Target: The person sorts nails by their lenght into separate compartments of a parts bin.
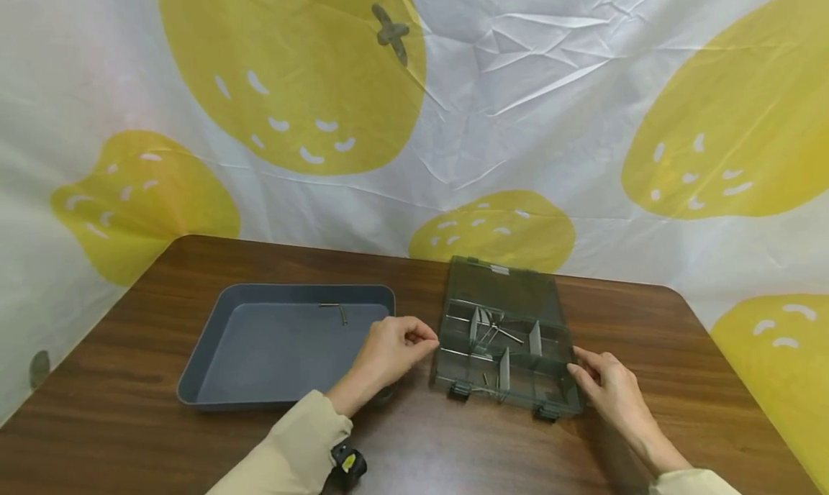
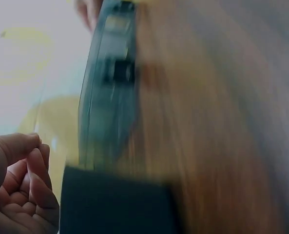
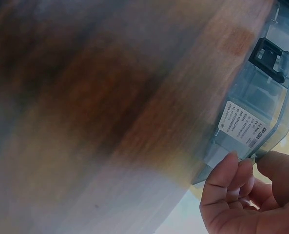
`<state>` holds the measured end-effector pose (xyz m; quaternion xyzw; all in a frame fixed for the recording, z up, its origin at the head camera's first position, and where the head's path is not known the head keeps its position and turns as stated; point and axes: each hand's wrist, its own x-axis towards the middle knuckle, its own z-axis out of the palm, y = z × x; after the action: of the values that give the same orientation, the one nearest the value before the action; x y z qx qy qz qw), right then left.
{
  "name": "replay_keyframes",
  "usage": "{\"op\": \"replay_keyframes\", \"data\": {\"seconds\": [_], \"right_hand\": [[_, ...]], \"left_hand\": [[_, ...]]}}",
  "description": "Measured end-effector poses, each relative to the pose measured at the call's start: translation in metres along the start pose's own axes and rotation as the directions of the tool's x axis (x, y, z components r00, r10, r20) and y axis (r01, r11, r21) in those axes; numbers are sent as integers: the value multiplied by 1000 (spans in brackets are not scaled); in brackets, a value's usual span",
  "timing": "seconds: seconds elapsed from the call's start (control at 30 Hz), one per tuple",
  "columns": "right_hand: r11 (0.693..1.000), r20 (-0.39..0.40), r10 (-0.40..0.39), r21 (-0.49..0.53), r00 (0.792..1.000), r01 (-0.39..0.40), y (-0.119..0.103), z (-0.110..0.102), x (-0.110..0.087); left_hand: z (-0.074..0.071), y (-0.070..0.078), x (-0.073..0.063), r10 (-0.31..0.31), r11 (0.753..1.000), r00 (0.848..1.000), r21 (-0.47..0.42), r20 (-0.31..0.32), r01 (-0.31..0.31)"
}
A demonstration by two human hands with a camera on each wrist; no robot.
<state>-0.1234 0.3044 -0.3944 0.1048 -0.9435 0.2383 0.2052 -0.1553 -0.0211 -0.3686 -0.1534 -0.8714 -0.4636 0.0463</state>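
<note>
A clear smoky compartment box [image 1: 550, 394] lies on the table with its lid [image 1: 505, 290] folded back. Several thin silver screws [image 1: 499, 328] lie in its back middle compartment, and a small screw [image 1: 485, 378] lies in a front one. By the box's left edge, my left hand [image 1: 391, 351] has its thumb and forefinger pinched on what seems a small screw, mostly hidden by the fingertips. My right hand [image 1: 612, 391] holds the box's right side between thumb and fingers, next to a white label [image 3: 242, 123] in the right wrist view.
A grey-blue tray [image 1: 272, 358] stands left of the box, with two small screws [image 1: 343, 315] towards its back right. Two black latches [image 1: 460, 389] hang on the box's front edge. Behind the wooden table [image 1: 440, 437] hangs a lemon-print curtain [image 1: 518, 142].
</note>
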Motion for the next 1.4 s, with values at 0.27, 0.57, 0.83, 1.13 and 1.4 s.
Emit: {"op": "replay_keyframes", "data": {"seconds": [0.27, 0.57, 0.83, 1.13, 1.4], "right_hand": [[1000, 1, -16, 10, 1000, 15, 0, 0, 1], [1000, -5, -12, 4, 1000, 12, 3, 2, -2], [1000, 5, -11, 16, 1000, 11, 2, 1, -1], [1000, 8, -17, 18, 1000, 17, 1, 1, 1], [1000, 7, -23, 11, 1000, 23, 2, 0, 1]], "left_hand": [[-44, -41, 6, -169, 979, 972, 87, -163, 185], [-62, -72, 6, -291, 941, 937, 121, -191, 317], [-65, -81, 5, -317, 922, 924, 160, -212, 353], [-64, -85, 8, -319, 898, 923, 245, -214, 367], [-60, -86, 10, -311, 889, 920, 269, -238, 370]]}}
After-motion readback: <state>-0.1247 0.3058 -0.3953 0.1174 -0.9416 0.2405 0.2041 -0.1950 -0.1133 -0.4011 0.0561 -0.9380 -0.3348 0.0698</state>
